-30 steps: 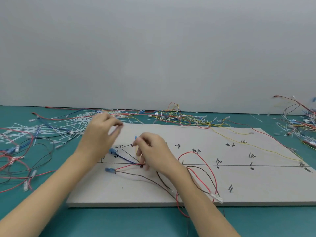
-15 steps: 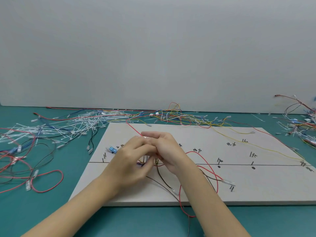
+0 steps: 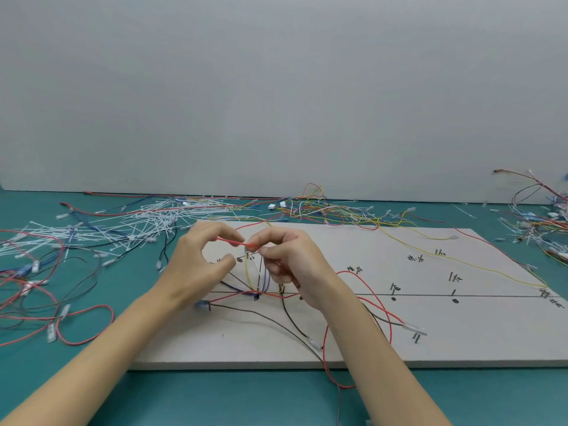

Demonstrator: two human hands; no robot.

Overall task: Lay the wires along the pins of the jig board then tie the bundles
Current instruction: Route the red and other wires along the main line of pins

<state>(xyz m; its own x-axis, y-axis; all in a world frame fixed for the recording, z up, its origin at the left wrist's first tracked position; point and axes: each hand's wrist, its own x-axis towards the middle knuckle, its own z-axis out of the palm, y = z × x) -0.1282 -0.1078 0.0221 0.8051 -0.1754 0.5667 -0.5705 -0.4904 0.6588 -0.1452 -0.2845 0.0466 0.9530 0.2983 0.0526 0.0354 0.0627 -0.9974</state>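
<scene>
The pale jig board (image 3: 353, 342) lies flat on the teal table, marked with a black line, pins and handwritten labels. Both hands hover over its left part. My right hand (image 3: 289, 262) pinches a thin red wire (image 3: 233, 240) together with the tops of several wires (yellow, white, brown, blue) that rise from the board near a pin (image 3: 256, 295). My left hand (image 3: 196, 265) is curved with index finger and thumb apart; the red wire passes by its index fingertip. More red and brown wires (image 3: 378, 305) loop across the board to white connectors (image 3: 413, 327).
A heap of white cable ties (image 3: 132, 222) lies left of the board's far corner. Loose wires with connectors are strewn at the left (image 3: 46, 290), along the back (image 3: 322, 207) and at the far right (image 3: 541, 216). A yellow wire (image 3: 479, 265) crosses the board's right part.
My left hand came from the cable ties at the left over to the right hand. Both hands then rose a little, lifting a bunch of wire ends, with a red wire between them.
</scene>
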